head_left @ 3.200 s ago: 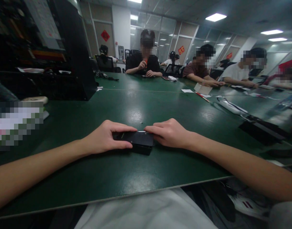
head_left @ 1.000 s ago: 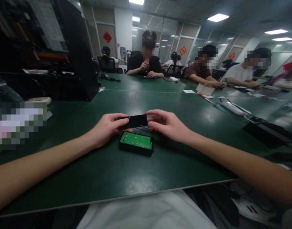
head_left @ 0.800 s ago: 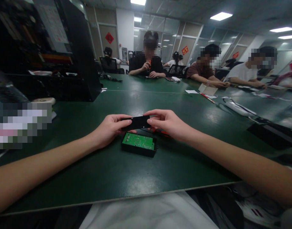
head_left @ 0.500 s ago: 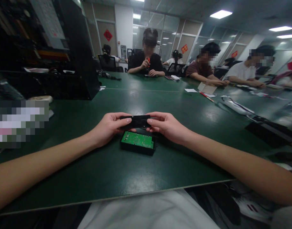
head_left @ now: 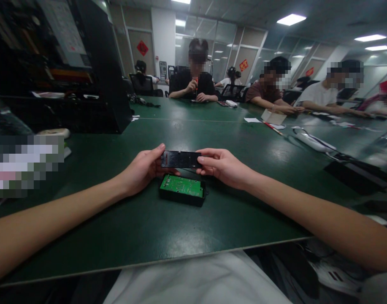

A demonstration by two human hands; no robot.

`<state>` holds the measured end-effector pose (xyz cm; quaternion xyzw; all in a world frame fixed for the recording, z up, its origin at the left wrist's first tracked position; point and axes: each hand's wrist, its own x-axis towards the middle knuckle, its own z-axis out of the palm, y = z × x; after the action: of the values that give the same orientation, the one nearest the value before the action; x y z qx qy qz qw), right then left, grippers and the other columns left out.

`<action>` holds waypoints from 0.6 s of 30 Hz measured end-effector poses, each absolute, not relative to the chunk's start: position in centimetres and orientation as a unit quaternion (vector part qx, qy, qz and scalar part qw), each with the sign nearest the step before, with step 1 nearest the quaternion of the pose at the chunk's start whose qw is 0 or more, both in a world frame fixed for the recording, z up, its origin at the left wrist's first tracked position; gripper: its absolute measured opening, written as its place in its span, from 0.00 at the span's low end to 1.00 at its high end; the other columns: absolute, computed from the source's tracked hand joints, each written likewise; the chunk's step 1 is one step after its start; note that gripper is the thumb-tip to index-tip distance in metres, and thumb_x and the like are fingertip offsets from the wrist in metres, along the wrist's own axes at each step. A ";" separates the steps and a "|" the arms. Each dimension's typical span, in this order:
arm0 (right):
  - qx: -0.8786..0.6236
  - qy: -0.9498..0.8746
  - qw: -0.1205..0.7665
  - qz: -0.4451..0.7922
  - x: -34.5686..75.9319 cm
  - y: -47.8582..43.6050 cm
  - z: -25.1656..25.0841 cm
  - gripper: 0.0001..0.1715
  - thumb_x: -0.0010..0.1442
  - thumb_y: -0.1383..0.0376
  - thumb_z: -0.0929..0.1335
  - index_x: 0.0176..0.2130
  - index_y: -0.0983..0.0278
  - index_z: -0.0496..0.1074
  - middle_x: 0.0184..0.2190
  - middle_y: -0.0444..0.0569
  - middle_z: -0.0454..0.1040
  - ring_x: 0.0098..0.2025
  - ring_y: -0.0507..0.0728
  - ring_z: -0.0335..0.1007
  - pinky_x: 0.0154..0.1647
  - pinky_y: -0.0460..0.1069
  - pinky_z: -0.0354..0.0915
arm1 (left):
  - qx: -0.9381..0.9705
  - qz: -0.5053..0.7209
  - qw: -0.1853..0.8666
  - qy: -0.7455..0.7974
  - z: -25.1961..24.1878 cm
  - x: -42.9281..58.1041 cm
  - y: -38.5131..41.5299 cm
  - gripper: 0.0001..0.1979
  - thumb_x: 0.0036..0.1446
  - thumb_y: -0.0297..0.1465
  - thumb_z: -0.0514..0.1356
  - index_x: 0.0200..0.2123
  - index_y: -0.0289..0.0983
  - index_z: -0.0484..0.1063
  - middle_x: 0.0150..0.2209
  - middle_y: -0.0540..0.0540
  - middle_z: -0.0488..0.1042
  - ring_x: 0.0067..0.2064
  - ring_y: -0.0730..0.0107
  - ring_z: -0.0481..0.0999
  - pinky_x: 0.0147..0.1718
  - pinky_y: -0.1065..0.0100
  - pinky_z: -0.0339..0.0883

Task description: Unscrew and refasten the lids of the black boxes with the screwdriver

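Observation:
A flat black plastic cover (head_left: pixel 180 159) is held level above the table between my two hands. My left hand (head_left: pixel 145 166) grips its left end, the thumb at the upper corner and the fingers partly hidden behind. At the right end my right hand (head_left: pixel 223 166) pinches it, thumb on the near face. Just below, a black plastic case (head_left: pixel 180 200) lies on the green tabletop with its top uncovered. Inside it sits a green circuit board (head_left: pixel 182 185) dotted with small solder points.
An open computer tower (head_left: pixel 114 84) stands at the left. On the right lie a white power strip (head_left: pixel 313 139) with cables, a red pencil-like stick (head_left: pixel 273 128) and a small cardboard box (head_left: pixel 273 116). A person (head_left: pixel 196 80) sits across the table; others sit farther right.
My left thumb has slid from the cover's face to its upper left corner, baring more of the cover. The case and board have stayed put.

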<state>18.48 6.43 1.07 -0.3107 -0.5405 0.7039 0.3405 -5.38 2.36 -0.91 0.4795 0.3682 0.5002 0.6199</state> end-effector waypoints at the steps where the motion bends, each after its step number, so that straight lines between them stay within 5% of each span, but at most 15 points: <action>1: -0.311 -0.542 0.343 0.701 18.5 6.5 1.1 0.21 0.50 0.69 0.78 0.44 0.70 0.75 0.34 0.48 0.78 0.29 0.48 0.76 0.33 0.41 0.75 | 0.479 0.501 0.620 0.367 -0.9 -5.4 2.4 0.20 0.64 0.46 0.61 0.41 0.33 0.81 0.38 0.39 0.83 0.34 0.59 0.83 0.37 0.63 0.77; 18: -0.304 -0.629 0.364 0.616 18.8 6.5 0.9 0.22 0.54 0.62 0.76 0.47 0.70 0.75 0.33 0.48 0.78 0.29 0.48 0.75 0.32 0.41 0.73 | 0.525 0.497 0.588 0.364 -0.7 -5.3 1.9 0.17 0.58 0.43 0.67 0.37 0.32 0.82 0.38 0.39 0.84 0.37 0.57 0.82 0.38 0.63 0.73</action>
<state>18.84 6.47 0.87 -0.3039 -0.6292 0.6159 0.3639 -5.26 1.88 -0.71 0.5246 0.3636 0.4972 0.5876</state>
